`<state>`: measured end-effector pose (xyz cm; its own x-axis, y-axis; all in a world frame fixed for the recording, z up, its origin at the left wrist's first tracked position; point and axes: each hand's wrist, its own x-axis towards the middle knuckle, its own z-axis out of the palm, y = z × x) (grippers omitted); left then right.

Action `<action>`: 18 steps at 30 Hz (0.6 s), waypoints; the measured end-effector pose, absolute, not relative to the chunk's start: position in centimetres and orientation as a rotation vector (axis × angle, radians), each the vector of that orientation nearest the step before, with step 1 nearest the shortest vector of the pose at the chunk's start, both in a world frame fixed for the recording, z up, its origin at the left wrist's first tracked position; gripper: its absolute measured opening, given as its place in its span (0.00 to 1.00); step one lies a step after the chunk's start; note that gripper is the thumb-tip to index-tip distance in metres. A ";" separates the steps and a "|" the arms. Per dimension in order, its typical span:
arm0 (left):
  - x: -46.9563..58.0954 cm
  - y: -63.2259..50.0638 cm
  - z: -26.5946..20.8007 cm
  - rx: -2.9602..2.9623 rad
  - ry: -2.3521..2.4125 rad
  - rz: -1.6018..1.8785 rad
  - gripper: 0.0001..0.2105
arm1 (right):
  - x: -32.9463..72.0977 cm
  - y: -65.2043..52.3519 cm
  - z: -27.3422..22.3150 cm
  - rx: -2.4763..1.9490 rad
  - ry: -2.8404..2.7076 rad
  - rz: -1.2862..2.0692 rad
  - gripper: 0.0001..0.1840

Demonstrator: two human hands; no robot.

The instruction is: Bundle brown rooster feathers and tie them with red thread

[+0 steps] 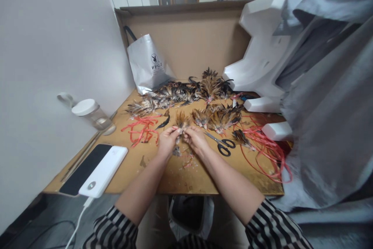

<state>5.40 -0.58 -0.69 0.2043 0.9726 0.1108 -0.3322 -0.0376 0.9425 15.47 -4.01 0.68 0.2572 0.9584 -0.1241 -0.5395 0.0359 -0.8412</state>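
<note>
Left hand [169,140] and right hand [196,138] pinch a brown feather bundle [182,118] at its base, over the surface [186,183], left of the scissors [219,140]; a light, steady pinch should avoid bending it.

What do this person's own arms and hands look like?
The left sleeve and right sleeve have black and pale grey stripes and end near the elbows. The left hand and right hand are bare, without gloves, and no watch shows.
</note>
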 end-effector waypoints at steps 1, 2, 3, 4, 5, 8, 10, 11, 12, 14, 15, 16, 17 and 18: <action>5.5 -0.5 -0.9 1.104 0.763 1.234 0.07 | 15.4 -3.9 0.6 -0.922 -0.541 1.267 0.12; 5.5 -0.4 -1.1 1.102 0.766 1.229 0.07 | 15.4 -3.9 0.5 -0.918 -0.527 1.273 0.13; 5.6 -0.3 -1.3 1.104 0.775 1.225 0.08 | 15.5 -3.8 0.4 -0.921 -0.520 1.276 0.13; 5.6 -0.2 -1.5 1.111 0.788 1.221 0.08 | 15.5 -3.8 0.4 -0.926 -0.517 1.283 0.13; 5.6 -0.1 -1.5 1.119 0.802 1.218 0.08 | 15.5 -3.8 0.3 -0.933 -0.518 1.290 0.12; 5.6 -0.1 -1.5 1.138 0.834 1.197 0.10 | 15.7 -3.8 0.2 -0.978 -0.554 1.274 0.13; 5.5 -0.2 -1.3 1.139 0.841 1.176 0.10 | 15.8 -3.8 0.2 -1.037 -0.624 1.201 0.12; 5.5 -0.3 -1.2 1.141 0.841 1.167 0.11 | 15.8 -3.9 0.2 -1.074 -0.673 1.151 0.12; 5.4 -0.4 -1.0 1.144 0.837 1.157 0.11 | 15.9 -4.0 0.3 -1.115 -0.729 1.097 0.11; 5.3 -0.5 -0.8 1.148 0.828 1.135 0.11 | 16.0 -4.1 0.5 -1.203 -0.843 0.988 0.09; 5.2 -0.5 -0.7 1.148 0.826 1.126 0.11 | 16.0 -4.2 0.6 -1.243 -0.895 0.937 0.09; 5.1 -0.5 -0.7 1.146 0.826 1.118 0.11 | 16.1 -4.3 0.7 -1.277 -0.944 0.892 0.09; 5.1 -0.5 -0.6 1.142 0.825 1.115 0.10 | 16.2 -4.3 0.8 -1.300 -0.989 0.855 0.08; 5.0 -0.4 -0.6 1.138 0.819 1.118 0.10 | 16.2 -4.3 0.8 -1.314 -1.030 0.827 0.08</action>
<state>5.00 -0.43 -0.61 0.2710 0.9619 0.0369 -0.2543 0.0346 0.9665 16.23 -4.33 0.75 0.3525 0.9272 0.1265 0.0772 0.1059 -0.9914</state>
